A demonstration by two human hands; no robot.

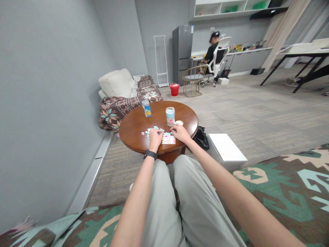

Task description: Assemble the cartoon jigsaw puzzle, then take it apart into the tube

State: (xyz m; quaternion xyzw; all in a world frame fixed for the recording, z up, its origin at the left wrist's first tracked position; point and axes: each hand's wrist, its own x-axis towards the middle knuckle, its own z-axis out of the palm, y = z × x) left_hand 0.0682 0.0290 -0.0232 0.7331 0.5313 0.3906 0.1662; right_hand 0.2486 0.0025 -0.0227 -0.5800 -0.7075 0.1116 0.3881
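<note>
A partly assembled jigsaw puzzle (168, 139) with a pink cartoon picture lies near the front edge of the round wooden table (133, 120). Just left of it, my left hand (155, 140) has its fingertips pinched on what looks like a small dark puzzle piece. Loose puzzle pieces (147, 131) are scattered beyond and beside that hand. At the puzzle's upper right edge, my right hand (181, 133) is closed, fingertips together; whatever they hold is too small to make out. Behind it stand a clear jar (170, 116) with a cartoon print and a white lid (179, 122).
A blue can (146, 109) stands at the table's back left. Right of the table are a black bag (202, 138) and a white box (226, 147) on the floor. A patterned sofa (110, 113) borders the left. Farther off, a person (211, 51) sits in an office chair.
</note>
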